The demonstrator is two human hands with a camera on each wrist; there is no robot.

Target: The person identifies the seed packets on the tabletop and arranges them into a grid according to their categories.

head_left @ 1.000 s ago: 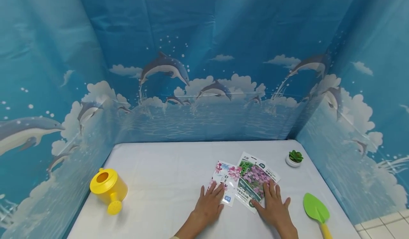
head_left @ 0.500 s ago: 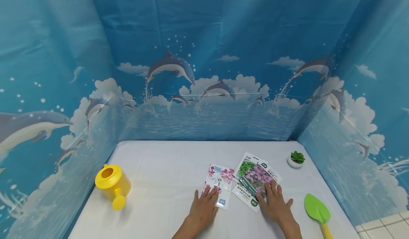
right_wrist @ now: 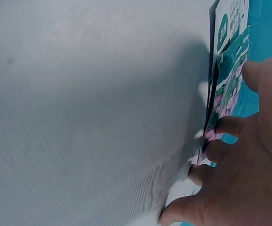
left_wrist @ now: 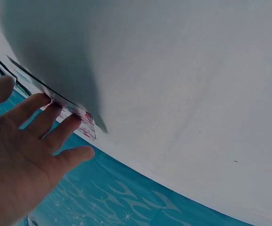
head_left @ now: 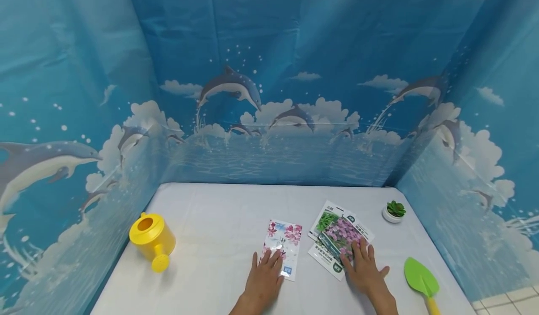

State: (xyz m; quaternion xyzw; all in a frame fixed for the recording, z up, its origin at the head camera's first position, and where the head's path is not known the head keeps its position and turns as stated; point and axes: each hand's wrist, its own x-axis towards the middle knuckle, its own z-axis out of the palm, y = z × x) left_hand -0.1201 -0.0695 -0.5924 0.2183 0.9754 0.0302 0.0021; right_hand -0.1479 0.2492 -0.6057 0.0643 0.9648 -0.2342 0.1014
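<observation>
Slid leftward since the earlier frame, a white rectangular packet printed with pink blossoms (head_left: 288, 245) now lies apart from overlapping white-bordered packets with purple-pink flowers (head_left: 339, 233). It is touched by the straight-fingered left hand (head_left: 263, 281), the others by the spread right hand (head_left: 366, 273); nothing is gripped. Separating seems under way; further sliding would call for light, flat pressure. Rightward room could be limited by a yellow-handled green leaf-shaped trowel (head_left: 420, 277) and a green succulent in a round white pot (head_left: 394, 209); a yellow watering can (head_left: 153, 240) stands far left.
</observation>
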